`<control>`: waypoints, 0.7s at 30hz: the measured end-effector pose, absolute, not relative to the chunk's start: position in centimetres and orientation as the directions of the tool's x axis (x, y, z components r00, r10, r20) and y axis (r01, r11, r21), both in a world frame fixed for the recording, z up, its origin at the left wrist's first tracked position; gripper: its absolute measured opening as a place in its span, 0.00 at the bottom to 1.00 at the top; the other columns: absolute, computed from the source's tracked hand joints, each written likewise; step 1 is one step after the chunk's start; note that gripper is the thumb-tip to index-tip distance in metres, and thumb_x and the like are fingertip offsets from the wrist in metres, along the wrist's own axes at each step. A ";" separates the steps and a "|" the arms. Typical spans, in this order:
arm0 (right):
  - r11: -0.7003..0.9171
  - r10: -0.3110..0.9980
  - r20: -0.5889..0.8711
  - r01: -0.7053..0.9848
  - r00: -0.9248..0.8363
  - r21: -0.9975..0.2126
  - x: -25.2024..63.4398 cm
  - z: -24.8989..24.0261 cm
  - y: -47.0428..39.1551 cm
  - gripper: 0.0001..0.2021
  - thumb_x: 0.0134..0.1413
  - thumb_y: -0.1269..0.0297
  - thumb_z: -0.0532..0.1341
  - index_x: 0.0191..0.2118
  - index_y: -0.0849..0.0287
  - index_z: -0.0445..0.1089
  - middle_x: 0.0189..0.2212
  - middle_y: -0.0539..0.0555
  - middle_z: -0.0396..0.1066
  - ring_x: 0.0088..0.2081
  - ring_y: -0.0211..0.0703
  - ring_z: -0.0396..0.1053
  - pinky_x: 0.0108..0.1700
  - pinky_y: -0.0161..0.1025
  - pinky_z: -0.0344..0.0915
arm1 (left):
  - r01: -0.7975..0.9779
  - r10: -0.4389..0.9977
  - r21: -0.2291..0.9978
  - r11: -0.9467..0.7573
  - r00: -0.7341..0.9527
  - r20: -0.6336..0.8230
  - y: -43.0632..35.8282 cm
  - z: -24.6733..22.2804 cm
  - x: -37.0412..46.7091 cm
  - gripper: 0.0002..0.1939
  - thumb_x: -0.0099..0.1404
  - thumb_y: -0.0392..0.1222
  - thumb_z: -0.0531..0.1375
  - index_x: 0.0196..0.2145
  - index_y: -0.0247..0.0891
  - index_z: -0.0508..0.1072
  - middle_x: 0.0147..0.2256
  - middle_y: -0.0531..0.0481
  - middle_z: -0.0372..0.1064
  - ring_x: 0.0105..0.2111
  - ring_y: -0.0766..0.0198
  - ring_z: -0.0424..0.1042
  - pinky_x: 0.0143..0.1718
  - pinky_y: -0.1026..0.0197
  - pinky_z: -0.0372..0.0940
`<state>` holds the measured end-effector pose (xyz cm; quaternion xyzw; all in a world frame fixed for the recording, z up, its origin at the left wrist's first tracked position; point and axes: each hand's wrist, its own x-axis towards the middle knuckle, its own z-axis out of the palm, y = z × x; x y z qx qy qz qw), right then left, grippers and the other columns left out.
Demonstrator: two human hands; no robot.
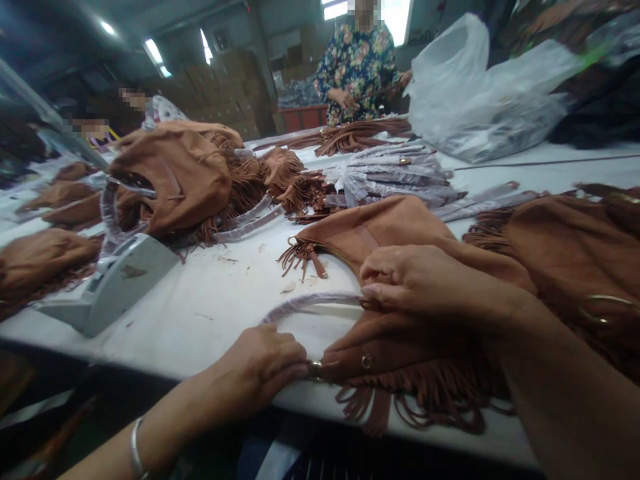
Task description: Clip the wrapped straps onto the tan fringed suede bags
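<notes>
A brown suede-like handbag (395,230) with fringe lies on the table in front of me. Its strap (310,300), wrapped in clear plastic film, curves between my two hands. Close to the table's front edge, my left hand (267,360) is closed on one strap end, beside a metal ring (316,365) at the bag's corner. My right hand (410,280) lies over the bag, thumb and fingers closed on the strap's other end, where a small metal fitting (369,303) shows. The palm side of both hands is hidden. A fringe tassel (317,263) hangs at the bag's far corner.
More brown fringed bags lie at the left (185,180) and right (560,247). A pile of wrapped straps (395,170) is beyond my bag, near a white plastic bag (480,100). A grey tape dispenser-like object (135,273) stands left. A person (355,67) works across the table.
</notes>
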<state>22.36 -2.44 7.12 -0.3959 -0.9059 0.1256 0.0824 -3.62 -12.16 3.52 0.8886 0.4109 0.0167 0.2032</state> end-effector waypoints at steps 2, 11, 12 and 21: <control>0.665 0.704 -0.050 0.683 -0.708 -0.301 22.6 7.0 -2.6 0.15 0.54 0.54 0.54 0.32 0.58 0.73 0.31 0.53 0.72 0.31 0.40 0.65 0.33 0.35 0.55 | 0.703 0.748 0.443 -0.556 0.656 -0.102 -11.7 3.5 -3.6 0.13 0.67 0.44 0.49 0.32 0.38 0.71 0.28 0.50 0.68 0.30 0.66 0.66 0.34 0.63 0.58; 0.708 0.687 0.142 0.612 -0.712 -0.353 22.4 7.1 -2.5 0.12 0.55 0.64 0.53 0.27 0.61 0.70 0.26 0.52 0.69 0.31 0.38 0.63 0.36 0.34 0.56 | 0.644 0.783 0.474 -0.600 0.595 0.183 -4.3 6.4 1.4 0.14 0.60 0.46 0.57 0.42 0.39 0.70 0.37 0.47 0.68 0.38 0.60 0.67 0.40 0.59 0.62; 0.685 0.713 0.199 0.610 -0.672 -0.398 22.4 7.1 -2.3 0.12 0.56 0.63 0.52 0.29 0.61 0.69 0.28 0.52 0.69 0.32 0.38 0.63 0.36 0.34 0.56 | 0.586 0.757 0.563 -0.583 0.644 0.115 -3.4 6.4 2.1 0.13 0.61 0.47 0.56 0.39 0.37 0.70 0.34 0.47 0.69 0.35 0.61 0.68 0.37 0.60 0.63; 0.400 0.910 0.269 0.500 -0.316 -0.768 22.6 6.1 -1.1 0.15 0.59 0.58 0.47 0.29 0.61 0.63 0.23 0.49 0.65 0.25 0.36 0.62 0.28 0.33 0.57 | 0.236 0.823 0.959 -0.160 0.568 -0.002 -0.7 5.6 3.2 0.16 0.63 0.52 0.53 0.36 0.34 0.65 0.22 0.52 0.64 0.20 0.70 0.64 0.21 0.67 0.62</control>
